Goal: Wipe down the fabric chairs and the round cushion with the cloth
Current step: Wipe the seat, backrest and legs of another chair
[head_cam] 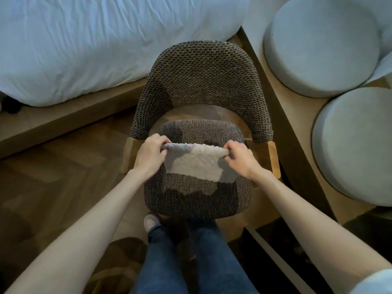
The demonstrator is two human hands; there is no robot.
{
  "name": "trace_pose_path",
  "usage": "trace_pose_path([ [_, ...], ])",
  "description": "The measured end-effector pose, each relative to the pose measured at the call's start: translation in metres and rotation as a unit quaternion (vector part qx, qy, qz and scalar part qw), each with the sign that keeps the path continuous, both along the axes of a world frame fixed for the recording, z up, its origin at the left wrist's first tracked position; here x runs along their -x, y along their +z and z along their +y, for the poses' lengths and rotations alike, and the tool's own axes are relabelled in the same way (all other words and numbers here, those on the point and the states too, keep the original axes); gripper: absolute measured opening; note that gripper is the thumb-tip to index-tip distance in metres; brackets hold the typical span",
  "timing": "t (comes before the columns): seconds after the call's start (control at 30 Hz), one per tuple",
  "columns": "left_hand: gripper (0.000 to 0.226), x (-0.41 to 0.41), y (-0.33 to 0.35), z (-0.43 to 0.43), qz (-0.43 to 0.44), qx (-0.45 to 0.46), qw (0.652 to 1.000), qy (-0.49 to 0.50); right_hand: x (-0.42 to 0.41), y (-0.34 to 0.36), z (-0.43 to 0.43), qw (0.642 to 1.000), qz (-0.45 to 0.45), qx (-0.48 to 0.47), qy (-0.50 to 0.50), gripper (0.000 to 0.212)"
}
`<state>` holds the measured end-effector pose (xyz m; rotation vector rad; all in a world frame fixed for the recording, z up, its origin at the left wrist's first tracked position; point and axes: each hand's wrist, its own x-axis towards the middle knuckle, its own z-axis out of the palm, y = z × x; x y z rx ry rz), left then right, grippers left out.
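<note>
A brown woven fabric chair (201,81) with a curved backrest and a padded seat stands in front of me. Over the seat hangs a pale fluffy cloth (197,164), stretched between both hands. My left hand (149,157) pinches its left top corner and my right hand (238,159) pinches its right top corner. The cloth's lower edge dangles just above the seat cushion. Two round pale cushions lie on the right: one at the back (322,43) and one nearer (356,143).
A bed with white bedding (84,43) on a wooden base is at the left. The round cushions rest on a wooden platform (297,115). Wood floor (53,177) spreads at the left; my legs in jeans (191,262) stand before the chair.
</note>
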<state>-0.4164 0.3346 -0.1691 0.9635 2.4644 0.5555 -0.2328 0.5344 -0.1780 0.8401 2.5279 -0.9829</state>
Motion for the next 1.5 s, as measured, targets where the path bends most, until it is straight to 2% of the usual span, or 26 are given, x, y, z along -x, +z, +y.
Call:
trace_pose_path([
  [0.1,0.014,0.003,-0.004,0.002,0.021,-0.054,0.998,0.027,0.004,0.001,0.009,0.994,0.096,-0.038,-0.036,0.013],
  [0.17,0.015,0.0,-0.011,-0.003,0.017,-0.067,0.997,0.025,0.0,-0.005,0.009,0.993,0.107,-0.031,-0.047,0.016],
  [0.37,0.019,-0.029,-0.06,-0.043,-0.055,0.001,0.998,0.006,-0.028,-0.05,-0.014,0.998,-0.035,0.046,0.011,0.035],
  [0.5,0.02,-0.05,-0.097,-0.072,-0.117,0.057,0.991,-0.007,-0.049,-0.086,-0.037,0.99,-0.114,0.028,0.073,0.021],
  [0.57,0.017,-0.06,-0.111,-0.081,-0.143,0.078,0.987,-0.008,-0.059,-0.102,-0.045,0.987,-0.143,0.016,0.073,0.018],
  [0.73,0.013,-0.055,-0.136,-0.085,-0.179,0.063,0.981,0.04,-0.064,-0.125,-0.048,0.98,-0.176,0.089,-0.001,0.017],
  [0.83,0.007,-0.04,-0.147,-0.07,-0.184,0.034,0.978,0.096,-0.052,-0.134,-0.036,0.983,-0.145,0.086,-0.068,0.019],
  [1.03,0.02,-0.002,-0.181,-0.022,-0.188,-0.036,0.959,0.21,-0.007,-0.159,-0.004,0.979,-0.084,0.049,-0.181,0.033],
  [1.13,0.028,0.008,-0.206,-0.013,-0.194,-0.036,0.948,0.249,0.007,-0.178,0.003,0.974,-0.07,0.047,-0.211,0.031],
  [1.23,0.043,0.008,-0.227,-0.016,-0.211,-0.008,0.934,0.289,0.006,-0.196,-0.002,0.974,-0.049,0.019,-0.222,0.045],
  [1.3,0.048,0.003,-0.234,-0.02,-0.208,0.014,0.929,0.305,0.0,-0.205,-0.011,0.962,-0.05,-0.002,-0.27,0.059],
  [1.37,0.049,-0.004,-0.237,-0.023,-0.201,0.026,0.931,0.304,-0.006,-0.21,-0.022,0.934,-0.06,0.006,-0.351,0.066],
  [1.5,0.047,-0.013,-0.239,-0.024,-0.209,0.029,0.93,0.301,-0.014,-0.221,-0.033,0.894,-0.091,0.063,-0.433,0.059],
])
